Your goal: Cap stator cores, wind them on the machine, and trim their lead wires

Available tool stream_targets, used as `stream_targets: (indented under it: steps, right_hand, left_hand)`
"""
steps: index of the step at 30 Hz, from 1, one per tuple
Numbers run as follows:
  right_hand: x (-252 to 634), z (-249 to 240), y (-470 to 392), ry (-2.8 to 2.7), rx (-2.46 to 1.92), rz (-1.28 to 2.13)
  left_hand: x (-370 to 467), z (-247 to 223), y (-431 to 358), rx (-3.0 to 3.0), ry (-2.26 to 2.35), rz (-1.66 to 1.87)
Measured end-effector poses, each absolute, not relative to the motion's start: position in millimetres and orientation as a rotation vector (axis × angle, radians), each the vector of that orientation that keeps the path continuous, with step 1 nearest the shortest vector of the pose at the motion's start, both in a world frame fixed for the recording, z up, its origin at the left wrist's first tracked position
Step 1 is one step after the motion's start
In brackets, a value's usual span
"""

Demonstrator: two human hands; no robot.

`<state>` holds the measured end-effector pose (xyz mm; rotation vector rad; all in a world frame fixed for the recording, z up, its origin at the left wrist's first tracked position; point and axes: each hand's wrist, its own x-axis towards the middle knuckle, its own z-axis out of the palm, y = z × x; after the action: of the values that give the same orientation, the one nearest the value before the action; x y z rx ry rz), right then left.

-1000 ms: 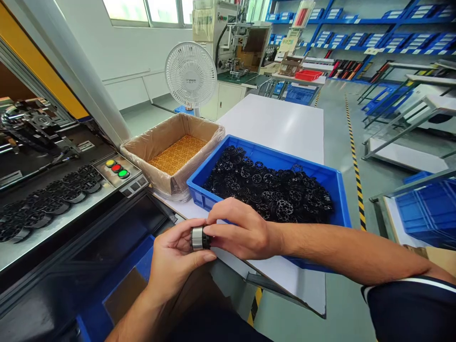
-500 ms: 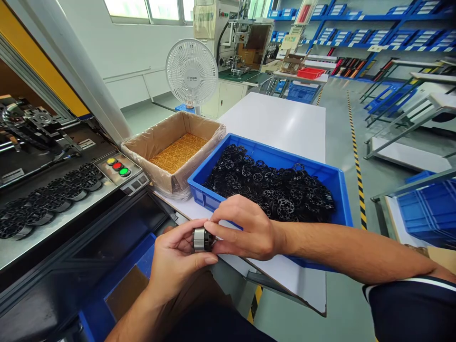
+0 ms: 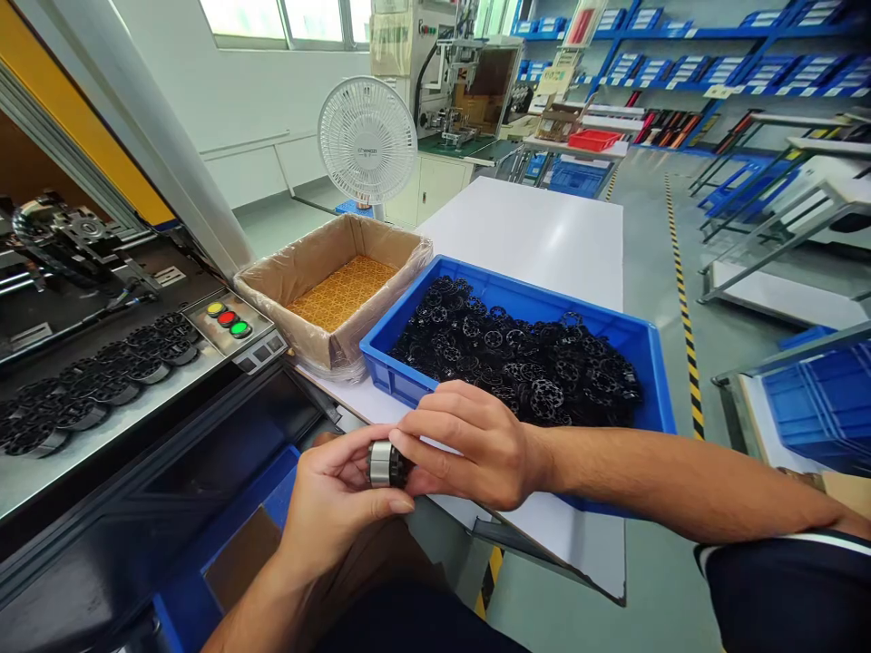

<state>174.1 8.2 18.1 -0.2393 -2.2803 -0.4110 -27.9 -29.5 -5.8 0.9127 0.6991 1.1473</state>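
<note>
Between my two hands is a motor stator core, a short silver metal ring with a black plastic end piece on its right side. My left hand grips the metal ring, thumb below and fingers above and behind. The fingers of my right hand close on the black end from the right and partly cover it. Just beyond my hands, a blue bin holds a heap of black plastic ring parts. Several similar stator cores stand in rows on the machine's metal ledge at left.
A plastic-lined carton with a yellow patterned bottom stands beside the bin on the white table. Yellow, red and green buttons sit on the machine's panel. Behind the carton is a white fan. A blue container lies below left.
My right fingers have shifted slightly and now lie closer over the black end of the stator core. The left hand keeps its hold, almost unmoved.
</note>
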Motion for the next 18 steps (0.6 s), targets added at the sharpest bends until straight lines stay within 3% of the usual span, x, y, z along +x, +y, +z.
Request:
stream_targets:
  steps: [18]
  right_hand:
    - [174.3, 15.6, 10.3, -2.331, -0.287, -0.353]
  left_hand:
    - [-27.9, -8.9, -41.0, 1.062, 0.745, 1.129]
